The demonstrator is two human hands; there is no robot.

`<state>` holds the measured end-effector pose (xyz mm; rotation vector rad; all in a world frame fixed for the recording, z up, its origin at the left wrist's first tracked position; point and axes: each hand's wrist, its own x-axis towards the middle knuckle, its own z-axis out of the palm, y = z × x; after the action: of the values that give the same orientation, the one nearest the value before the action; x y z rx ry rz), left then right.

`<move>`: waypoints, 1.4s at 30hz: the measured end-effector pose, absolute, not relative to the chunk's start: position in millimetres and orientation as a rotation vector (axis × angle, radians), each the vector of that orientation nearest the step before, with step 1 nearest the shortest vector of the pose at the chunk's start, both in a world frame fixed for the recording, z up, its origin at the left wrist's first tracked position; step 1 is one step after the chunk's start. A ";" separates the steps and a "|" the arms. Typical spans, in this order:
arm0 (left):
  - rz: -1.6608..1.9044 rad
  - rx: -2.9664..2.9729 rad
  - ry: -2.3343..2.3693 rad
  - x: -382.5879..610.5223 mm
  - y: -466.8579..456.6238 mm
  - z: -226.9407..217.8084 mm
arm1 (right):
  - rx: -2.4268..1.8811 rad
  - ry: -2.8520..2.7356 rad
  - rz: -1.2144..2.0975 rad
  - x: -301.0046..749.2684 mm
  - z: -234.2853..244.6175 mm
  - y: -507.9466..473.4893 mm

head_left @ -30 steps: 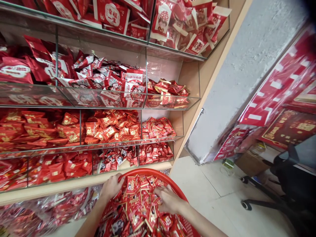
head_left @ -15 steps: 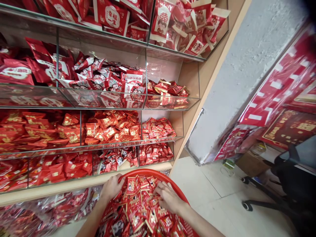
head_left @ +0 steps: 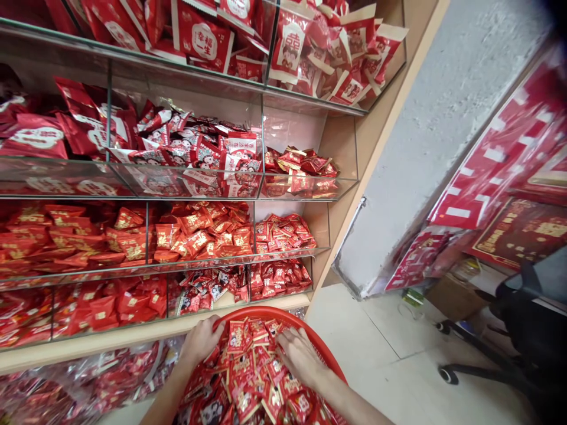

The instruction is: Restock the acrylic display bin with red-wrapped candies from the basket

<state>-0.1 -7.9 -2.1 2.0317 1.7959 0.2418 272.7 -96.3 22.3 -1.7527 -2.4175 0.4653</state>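
A round red plastic basket (head_left: pixel 325 348) stands low in front of me, filled with small red and gold wrapped packets (head_left: pixel 248 366). My left hand (head_left: pixel 202 339) is closed over the basket's far left rim, its fingertips partly hidden. On the right side of the pile lies my right hand (head_left: pixel 301 357), fingers apart and slightly bent, the tips touching the packets. No packet can be seen lifted in it.
Behind the basket rises a shelf (head_left: pixel 292 307) with glass-fronted compartments of red packets. Plastic bags of packets (head_left: pixel 101 378) lie beneath it. To the right are a grey wall (head_left: pixel 398 147), a tiled floor (head_left: pixel 376 354) and a black wheeled chair (head_left: pixel 522 330).
The view has shifted slightly. My right hand has moved a little over the packets, its fingers less curled. My left hand stays on the rim.
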 end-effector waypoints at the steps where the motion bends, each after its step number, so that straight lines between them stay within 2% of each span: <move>1: 0.246 2.029 1.793 -0.1 -8.0 -2.2 | -1.767 -2.414 0.453 271.7 20.1 -97.1; 6: 0.247 2.036 1.795 -0.7 -7.8 -2.9 | -1.814 -2.383 0.515 272.4 10.4 -98.1; 10: 0.256 2.029 1.788 -0.6 -7.7 -2.7 | -1.755 -2.359 0.508 275.7 26.6 -94.2; 14: 0.243 2.015 1.788 0.8 -9.0 0.5 | -1.604 -2.313 0.281 277.9 69.7 -80.7; 21: 0.251 2.007 1.797 -0.1 -8.3 -0.4 | -1.368 -2.178 -0.222 281.9 174.7 -13.2; 26: 0.259 2.016 1.804 -1.4 -7.2 -5.0 | -1.496 -2.316 -0.431 272.0 224.5 51.3; 34: 0.250 2.027 1.799 -3.4 -6.7 -8.0 | -1.596 -2.609 -0.484 230.3 224.2 108.1; 42: 0.290 2.032 1.809 -5.7 -5.1 -16.2 | -1.602 -2.683 -0.523 225.4 218.5 120.1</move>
<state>-5.7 -5.1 -16.2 2.0323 1.8090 0.2904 225.4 120.1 218.5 -1.6020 -2.6832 -0.5226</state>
